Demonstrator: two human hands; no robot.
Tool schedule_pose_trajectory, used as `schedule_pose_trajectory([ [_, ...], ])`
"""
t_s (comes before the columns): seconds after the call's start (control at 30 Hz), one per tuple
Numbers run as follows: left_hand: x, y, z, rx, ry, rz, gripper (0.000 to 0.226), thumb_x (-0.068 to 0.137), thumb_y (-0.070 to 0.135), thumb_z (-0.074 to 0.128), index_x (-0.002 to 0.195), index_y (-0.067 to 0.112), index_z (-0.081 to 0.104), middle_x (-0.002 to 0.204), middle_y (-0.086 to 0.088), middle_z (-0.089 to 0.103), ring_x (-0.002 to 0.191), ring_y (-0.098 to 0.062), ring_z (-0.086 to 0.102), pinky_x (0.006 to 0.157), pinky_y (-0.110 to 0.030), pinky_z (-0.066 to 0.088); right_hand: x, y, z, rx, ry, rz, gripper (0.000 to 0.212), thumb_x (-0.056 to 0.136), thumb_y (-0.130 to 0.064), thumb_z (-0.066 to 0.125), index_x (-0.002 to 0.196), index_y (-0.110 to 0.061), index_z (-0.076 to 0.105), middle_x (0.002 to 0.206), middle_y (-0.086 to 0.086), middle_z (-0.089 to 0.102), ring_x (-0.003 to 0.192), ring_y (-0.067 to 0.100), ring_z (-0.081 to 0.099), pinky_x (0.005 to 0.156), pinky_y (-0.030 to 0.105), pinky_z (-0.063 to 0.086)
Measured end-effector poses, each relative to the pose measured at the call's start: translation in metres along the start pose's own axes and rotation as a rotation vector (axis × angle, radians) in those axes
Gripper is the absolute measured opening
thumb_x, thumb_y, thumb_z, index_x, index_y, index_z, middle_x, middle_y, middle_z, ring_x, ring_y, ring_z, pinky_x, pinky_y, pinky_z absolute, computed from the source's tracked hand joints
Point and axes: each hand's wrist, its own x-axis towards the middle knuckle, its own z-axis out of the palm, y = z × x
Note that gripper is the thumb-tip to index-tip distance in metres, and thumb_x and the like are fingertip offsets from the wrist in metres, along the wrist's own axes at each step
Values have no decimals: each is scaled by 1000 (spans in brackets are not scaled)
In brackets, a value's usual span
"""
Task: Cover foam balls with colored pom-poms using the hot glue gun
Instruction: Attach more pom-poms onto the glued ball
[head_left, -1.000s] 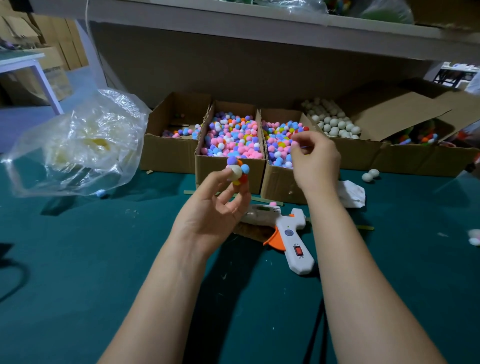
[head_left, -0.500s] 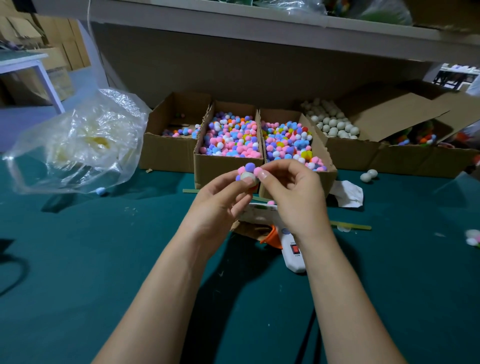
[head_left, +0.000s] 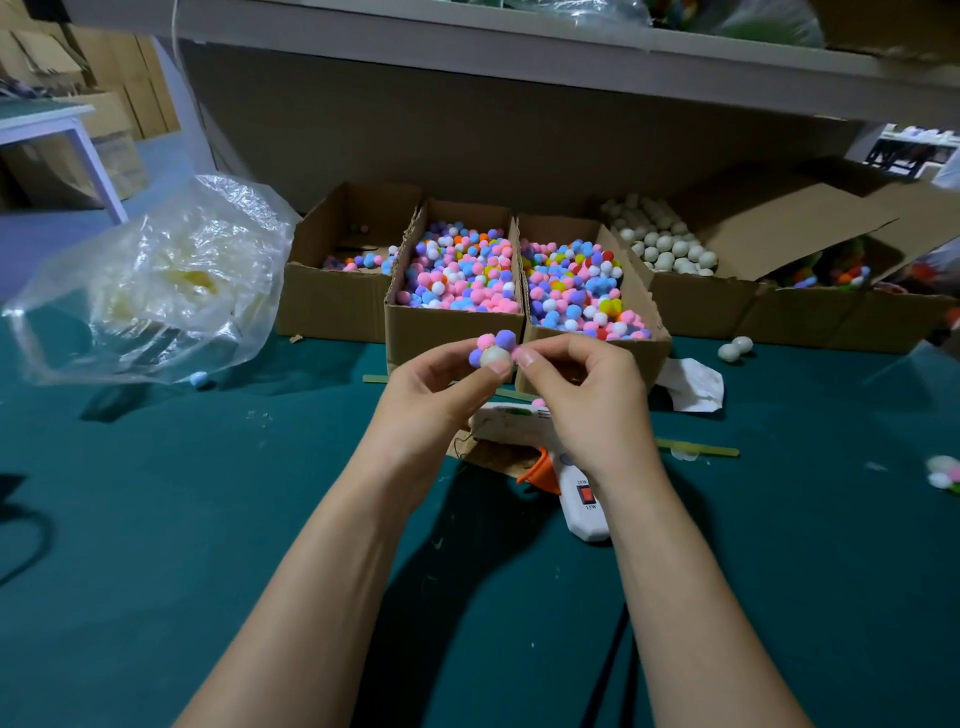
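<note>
While the left hand (head_left: 436, 400) grips the white foam ball (head_left: 493, 359) in curled fingertips above the green surface (head_left: 156, 519), the right hand (head_left: 587, 400) pinches a small pink pom-pom (head_left: 516, 354) against the ball's right side. Other pink and purple pom-poms (head_left: 496, 340) sit on top of the ball. Beneath the hands, the white hot glue gun (head_left: 582, 499) lies flat, barrel running leftward, grip toward the person.

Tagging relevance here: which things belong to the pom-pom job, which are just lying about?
Job: foam ball, pinched by left hand; right hand pinching pink pom-pom onto it; glue gun; two full pom-pom boxes; box of bare foam balls.
Lying about: plastic bag; crumpled paper; wooden stick; loose blue pom-pom.
</note>
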Motion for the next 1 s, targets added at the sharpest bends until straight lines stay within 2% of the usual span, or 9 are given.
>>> schedule_pose_trajectory([
  [0.1, -1, 1, 0, 4, 13, -13, 39, 68, 33, 76, 105, 18, 75, 109, -2, 74, 112, -16, 66, 97, -31, 48, 0, 1, 1, -18, -15, 6, 6, 89, -25, 66, 86, -30, 67, 85, -18, 65, 85, -1, 59, 67, 10, 43],
  [0.2, 0, 1, 3, -82, 23, -57, 34, 70, 31, 74, 100, 14, 74, 102, -2, 75, 103, -11, 69, 86, -22, 53, 1, 1, 1, 34, -5, 20, 11, 92, -25, 63, 90, -33, 70, 87, -23, 65, 88, -10, 57, 71, 9, 44],
  [0.3, 1, 3, 4, -283, 29, -147, 23, 78, 23, 72, 96, 10, 75, 95, -1, 76, 90, -7, 71, 76, -16, 55, 7, 4, -3, 34, 142, 23, 18, 96, -21, 56, 103, -24, 71, 93, -20, 64, 88, -7, 57, 75, 11, 46],
  [0.43, 1, 10, 4, -583, 33, -226, 25, 65, 16, 74, 87, 8, 80, 93, -6, 75, 81, -11, 72, 74, -20, 58, 30, 5, -2, -292, 268, 30, 26, 99, -14, 47, 115, -16, 67, 114, 0, 65, 95, 4, 51, 70, 9, 40],
  [0.5, 0, 10, 2, -645, 40, -237, 41, 65, 16, 74, 103, 4, 73, 95, -8, 74, 81, -14, 72, 76, -22, 59, 45, 2, 2, -473, 224, 27, 28, 101, -19, 44, 119, -18, 65, 118, 3, 64, 104, 13, 54, 84, 22, 45],
  [0.57, -1, 10, 0, -675, 21, -260, 47, 70, 17, 73, 115, 5, 67, 95, -7, 72, 78, -15, 70, 74, -23, 59, 61, -1, 8, -648, 119, 91, 30, 102, -32, 41, 120, -21, 62, 116, 3, 64, 112, 23, 54, 100, 40, 37],
  [0.7, -1, 12, -1, -663, 25, -290, 50, 72, 20, 70, 120, 7, 64, 94, -6, 70, 73, -13, 67, 67, -21, 56, 79, 2, 17, -889, -59, 258, 46, 100, -50, 33, 108, -17, 64, 106, 8, 63, 116, 30, 52, 110, 52, 25],
  [0.9, -3, 13, 1, -650, 12, -294, 54, 71, 18, 71, 124, 7, 63, 92, -7, 71, 71, -13, 68, 70, -22, 56, 82, 5, 21, -866, -37, 273, 51, 101, -51, 28, 108, -14, 64, 111, 10, 62, 120, 31, 48, 111, 54, 20],
  [1.0, -3, 13, 1, -650, 20, -295, 54, 72, 18, 71, 124, 6, 63, 95, -7, 70, 74, -14, 68, 71, -23, 56, 77, 5, 19, -721, 58, 206, 40, 102, -45, 35, 107, -18, 63, 109, 6, 63, 115, 27, 51, 107, 49, 25],
])
